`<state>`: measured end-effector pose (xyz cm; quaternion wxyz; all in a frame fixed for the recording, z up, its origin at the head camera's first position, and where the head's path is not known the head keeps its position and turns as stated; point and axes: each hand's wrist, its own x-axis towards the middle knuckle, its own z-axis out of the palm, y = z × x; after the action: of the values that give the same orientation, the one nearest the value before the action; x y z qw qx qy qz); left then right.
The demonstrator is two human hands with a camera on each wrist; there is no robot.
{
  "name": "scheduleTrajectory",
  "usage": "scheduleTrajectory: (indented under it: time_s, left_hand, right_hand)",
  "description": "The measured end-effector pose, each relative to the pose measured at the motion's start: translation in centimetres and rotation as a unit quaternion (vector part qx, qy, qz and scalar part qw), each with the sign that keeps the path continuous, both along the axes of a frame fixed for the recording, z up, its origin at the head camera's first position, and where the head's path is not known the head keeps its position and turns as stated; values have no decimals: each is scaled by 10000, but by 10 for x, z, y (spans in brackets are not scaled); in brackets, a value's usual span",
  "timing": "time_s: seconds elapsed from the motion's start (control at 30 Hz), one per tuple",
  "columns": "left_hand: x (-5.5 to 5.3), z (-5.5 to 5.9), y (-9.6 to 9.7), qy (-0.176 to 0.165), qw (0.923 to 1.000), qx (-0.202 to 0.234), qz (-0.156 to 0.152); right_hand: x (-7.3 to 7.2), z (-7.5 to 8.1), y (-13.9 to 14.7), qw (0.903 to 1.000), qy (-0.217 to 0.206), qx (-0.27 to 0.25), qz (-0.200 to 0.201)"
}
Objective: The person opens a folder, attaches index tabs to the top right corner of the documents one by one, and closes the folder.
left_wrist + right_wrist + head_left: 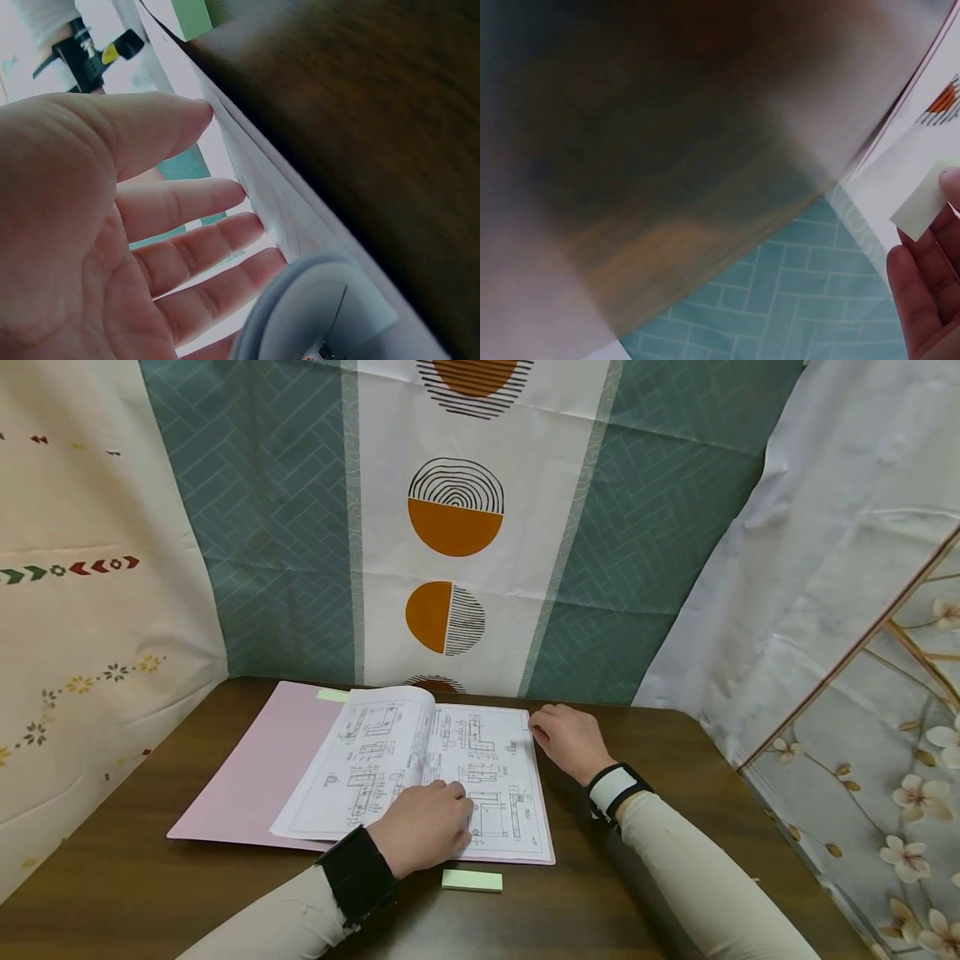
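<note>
An open pink folder (247, 768) lies on the table, holding sheets of technical drawings (517, 777). One turned drawing sheet (352, 777) lies over to the left, curved near the fold. My left hand (427, 827) rests on the lower part of the drawings, fingers spread, with its fingertips at the paper in the left wrist view. At the upper right corner of the right-hand page is my right hand (573, 739). It pinches a pale green sticky note (921, 206) between thumb and fingers, seen in the right wrist view; in the head view the hand hides this note.
A pad of green sticky notes (472, 881) lies just below the folder's front edge. Another pale green note (332, 695) sticks at the top of the folder's left cover. Patterned cloth (292, 527) hangs behind the brown table (675, 777).
</note>
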<state>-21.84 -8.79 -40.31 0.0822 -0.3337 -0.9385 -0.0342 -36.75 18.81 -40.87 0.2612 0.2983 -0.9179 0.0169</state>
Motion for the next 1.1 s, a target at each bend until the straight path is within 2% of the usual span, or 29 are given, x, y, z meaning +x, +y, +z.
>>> scheduleTrajectory:
  time_s: [0.4,0.57,0.8,1.1]
  left_hand:
    - [0,-1,1,39,9999,-128,-26]
    - [1,-2,0,148,9998,-116,-57]
    - [-1,-4,-1,192,9998,-50,-44]
    - [-2,-4,0,221,9997,-66,-54]
  right_hand:
    - [-34,-10,3,9995,221,203,-138]
    - [-40,-9,-1,9992,240,297,-114]
    - [-47,-6,-4,9988,98,393,-275]
    - [-56,-9,0,9983,16,573,-33]
